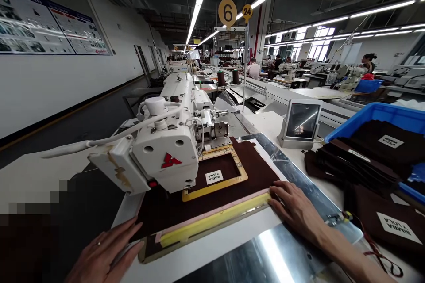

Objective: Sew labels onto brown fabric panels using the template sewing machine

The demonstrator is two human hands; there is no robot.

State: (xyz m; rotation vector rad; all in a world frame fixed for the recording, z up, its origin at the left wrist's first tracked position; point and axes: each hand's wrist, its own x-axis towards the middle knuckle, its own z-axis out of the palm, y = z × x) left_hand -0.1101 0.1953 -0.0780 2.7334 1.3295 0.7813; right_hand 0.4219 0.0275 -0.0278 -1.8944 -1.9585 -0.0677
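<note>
A dark brown fabric piece (255, 163) lies flat under the head of a white sewing machine (166, 150). A yellow frame (215, 189) rests on it around a white label (214, 177). Along the fabric's near edge runs a yellow strip (215, 221). My left hand (108, 252), a ring on one finger, lies with fingers stretched at the fabric's near left corner. At the strip's right end, my right hand (292, 203) rests with its fingers apart on the fabric edge and strip.
At the right, a blue bin (381, 110) stands by stacked dark pieces (358, 163) with white labels. A small screen (301, 121) stands behind the metal plate. Thread cones (221, 78) are farther back. Other people sit among distant machines.
</note>
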